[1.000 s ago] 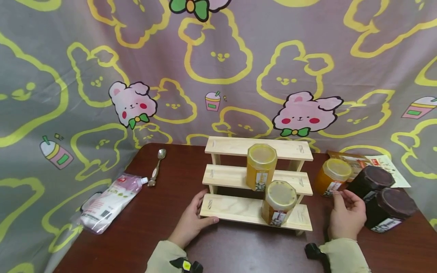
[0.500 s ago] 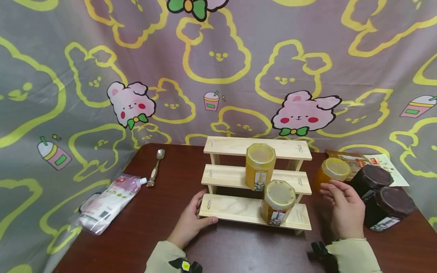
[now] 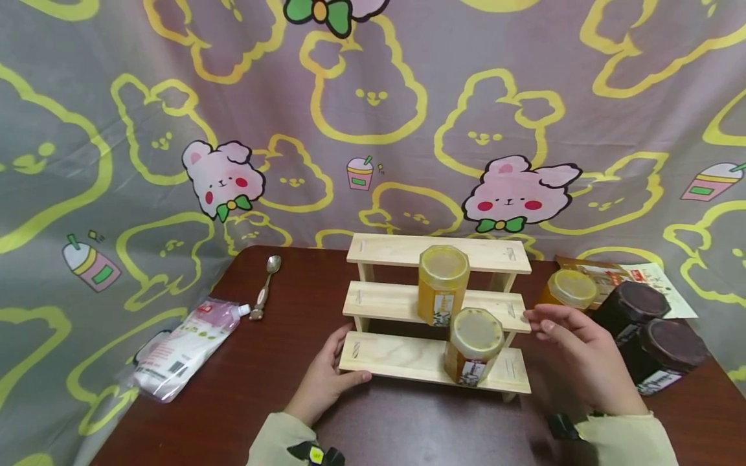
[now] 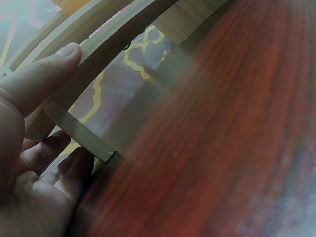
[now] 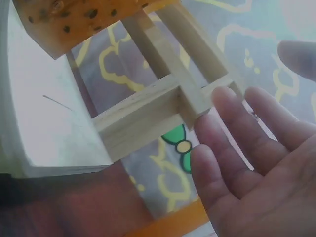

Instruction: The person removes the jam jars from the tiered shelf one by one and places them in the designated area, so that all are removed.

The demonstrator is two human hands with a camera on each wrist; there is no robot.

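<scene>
A three-step wooden shelf rack stands at the middle of the table. My left hand holds the left end of its lowest step, thumb at the front edge and fingers round the end, as the left wrist view also shows. My right hand is at the right end of the middle step, fingers loosely bent and holding nothing. Its fingertips are close to the board's end; contact is uncertain. A yellow jar stands on the middle step and an amber jar on the lowest step.
Right of the rack stand an orange jar, partly behind my right hand, and two dark jars. Flat packets lie behind them. At left are a white spouted pouch and a spoon. A patterned curtain hangs behind.
My right hand has moved left from beside the orange and dark jars to the rack's right end. The left hand keeps its hold, and the jars have stayed put.
</scene>
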